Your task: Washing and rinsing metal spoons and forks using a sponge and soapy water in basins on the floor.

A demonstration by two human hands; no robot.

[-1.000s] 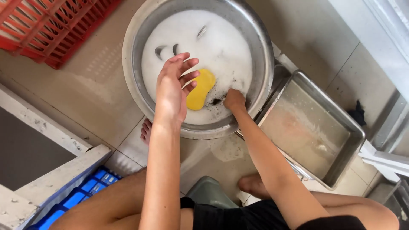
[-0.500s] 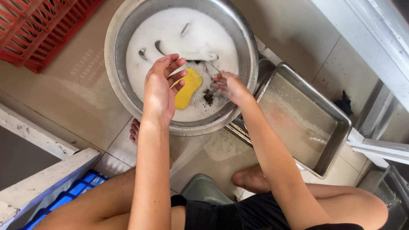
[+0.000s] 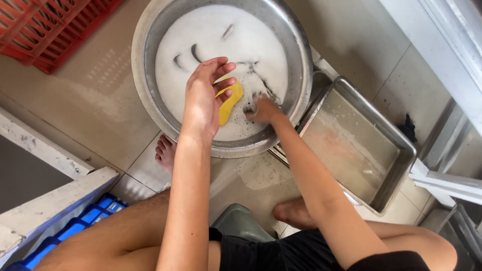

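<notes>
A wide round metal basin (image 3: 145, 100) full of white foam stands on the tiled floor. My left hand (image 3: 203, 98) hovers over the foam, back up and fingers loosely spread, with a yellow sponge (image 3: 230, 104) held under its palm and fingers. My right hand (image 3: 263, 108) is dipped into the foam just right of the sponge. It is blurred and its fingertips are buried, so I cannot make out its grip. Curved metal utensil ends (image 3: 196, 52) and another piece (image 3: 228, 31) poke out of the suds, and a dark streak (image 3: 261, 83) shows near my right hand.
A rectangular metal tray (image 3: 396, 140) holding a little water sits right of the basin. A red plastic crate (image 3: 45, 30) lies top left, a blue crate (image 3: 90, 216) bottom left. My bare feet (image 3: 165, 153) rest on the tiles by a grey-green stool (image 3: 241, 226).
My right hand has shifted a little in the foam and gone deeper into it. My left hand and the sponge have stayed over the same spot in the basin.
</notes>
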